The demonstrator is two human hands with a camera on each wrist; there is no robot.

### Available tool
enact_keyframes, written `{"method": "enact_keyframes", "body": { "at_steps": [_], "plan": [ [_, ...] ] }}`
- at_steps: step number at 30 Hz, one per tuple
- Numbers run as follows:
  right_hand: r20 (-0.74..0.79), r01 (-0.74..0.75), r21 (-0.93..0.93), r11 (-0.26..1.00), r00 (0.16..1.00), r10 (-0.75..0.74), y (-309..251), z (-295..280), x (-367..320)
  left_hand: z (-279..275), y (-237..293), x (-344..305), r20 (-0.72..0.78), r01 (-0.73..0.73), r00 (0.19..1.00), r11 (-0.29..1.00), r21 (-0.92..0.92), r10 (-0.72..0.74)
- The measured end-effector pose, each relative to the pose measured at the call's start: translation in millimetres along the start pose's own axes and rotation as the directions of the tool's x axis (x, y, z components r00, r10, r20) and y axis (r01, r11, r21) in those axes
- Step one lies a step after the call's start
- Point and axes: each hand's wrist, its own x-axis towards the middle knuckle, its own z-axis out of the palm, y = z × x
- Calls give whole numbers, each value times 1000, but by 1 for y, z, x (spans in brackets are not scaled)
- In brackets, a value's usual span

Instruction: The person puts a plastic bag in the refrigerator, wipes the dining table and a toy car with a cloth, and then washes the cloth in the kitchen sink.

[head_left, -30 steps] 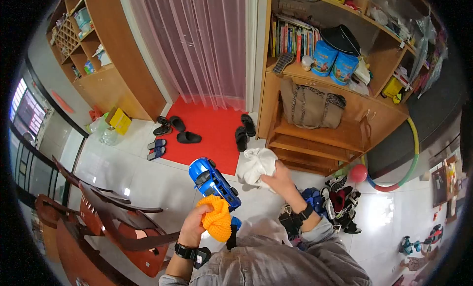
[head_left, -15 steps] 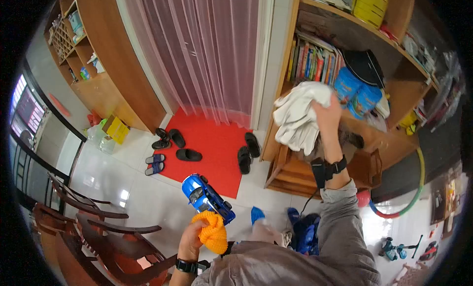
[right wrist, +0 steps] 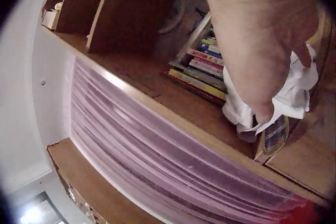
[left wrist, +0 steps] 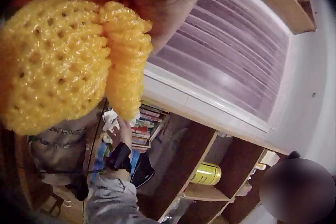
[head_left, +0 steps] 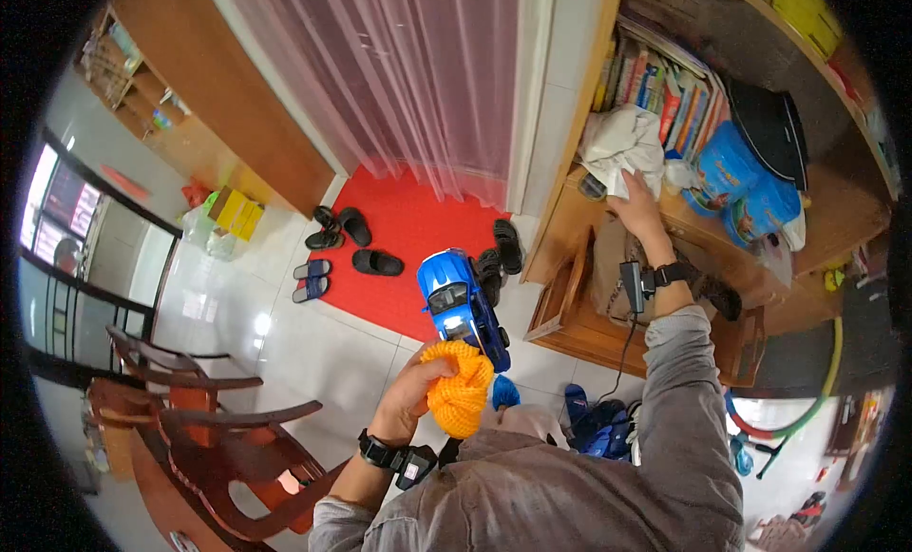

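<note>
My left hand (head_left: 408, 395) grips a yellow-orange knitted item (head_left: 461, 389), whose open weave fills the upper left of the left wrist view. Just beyond it is a blue toy car (head_left: 461, 305), its near end against the knit; how the car is held is hidden. On the right, a crumpled white cloth (head_left: 622, 145) lies on the cabinet ledge in front of the books. My right hand (head_left: 641, 215) pinches its near edge, with the thumb and fingers on the fabric (right wrist: 294, 95) in the right wrist view.
Books (head_left: 679, 101), blue packages (head_left: 736, 181) and a black hat (head_left: 769, 129) stand right of the cloth. Below are a bag (head_left: 617, 276) and a wooden rack. Slippers (head_left: 377, 261) lie on the red mat (head_left: 366, 305); wooden chairs (head_left: 218, 419) stand at left.
The white cloth, carried up and right in my right hand, now lies on the ledge by the books. My left hand still grips the knitted item, with the car beside it. The head view has shifted.
</note>
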Motion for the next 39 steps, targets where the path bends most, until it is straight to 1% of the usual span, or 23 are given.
{"method": "enact_keyframes", "body": {
  "at_steps": [3, 4, 5, 6, 7, 8, 10, 11, 13, 14, 16, 17, 18, 20, 21, 22, 26, 28, 30, 32, 34, 36, 39],
  "plan": [
    [-194, -42, 2, 999, 980, 42, -18, -4, -29, 11, 8, 10, -80, 7, 997, 999, 46, -4],
    [-74, -100, 130, 986, 991, 110, -43, -13, -49, 12, 12, 11, -52, 12, 999, 998, 53, -9],
    [-44, 28, 265, 964, 999, -17, -59, -7, -76, 12, 13, 13, -24, 7, 1000, 998, 57, -6],
    [208, -77, 500, 862, 978, -33, -70, 14, -105, 13, 16, 14, 2, 12, 1000, 998, 59, -12],
    [352, -139, 672, 728, 924, -148, -91, 21, -137, 13, 18, 15, 56, 32, 998, 998, 56, -36],
    [524, -319, 720, 616, 832, -182, -98, 52, -165, 13, 20, 17, 109, 49, 993, 997, 55, -54],
    [408, -266, 858, 439, 873, -269, -123, 65, -204, 9, 19, 20, 117, 61, 991, 995, 76, -70],
    [403, -262, 857, 443, 876, -263, -124, 63, -204, 9, 21, 20, 105, 64, 992, 993, 101, -75],
    [495, -435, 858, 272, 842, -213, -125, 57, -205, 7, 19, 20, 107, 70, 991, 989, 129, -84],
    [486, -425, 861, 279, 850, -206, -128, 53, -205, 5, 17, 23, 74, 68, 994, 985, 156, -81],
    [223, -154, 925, 347, 961, -166, -142, 38, -206, 13, 21, 24, 57, 60, 996, 981, 183, -72],
    [268, -237, 914, 330, 962, -54, -150, 22, -204, 24, 28, 23, 140, 17, 989, 985, 170, -41],
    [267, -235, 911, 339, 962, -52, -150, 18, -199, 33, 33, 23, 218, -24, 976, 988, 151, -10],
    [291, -313, 944, 107, 939, 182, -144, 9, -191, 45, 38, 26, 184, -32, 983, 991, 134, 7],
    [261, -264, 964, -21, 935, 239, -139, 6, -182, 55, 47, 28, 260, -52, 965, 996, 79, 30],
    [197, -200, 980, -12, 949, 247, -134, 1, -171, 62, 53, 30, 334, -71, 941, 997, 24, 59],
    [115, -118, 993, 20, 986, 120, -108, -26, -132, 86, 64, 47, 333, -75, 939, 996, -50, 88],
    [60, -74, 995, 68, 981, 182, -101, -40, -110, 97, 68, 60, 307, -103, 944, 993, -65, 119],
    [36, -35, 999, -7, 981, 191, -92, -59, -87, 102, 72, 71, 271, -117, 954, 991, -63, 130],
    [-121, 85, 983, 163, 967, 222, -74, -79, -51, 107, 75, 82, 260, -85, 961, 995, -45, 94],
    [-230, 166, 960, 227, 928, 295, -57, -103, -5, 104, 69, 99, 234, -99, 966, 992, -76, 114],
    [-205, 184, 977, 104, 945, 254, -36, -125, 49, 96, 62, 113, 204, -124, 968, 986, -109, 145],
    [-249, 245, 969, 44, 950, 189, -68, -161, 104, 88, 56, 118, 197, -135, 966, 977, -163, 167]
  ]
}}
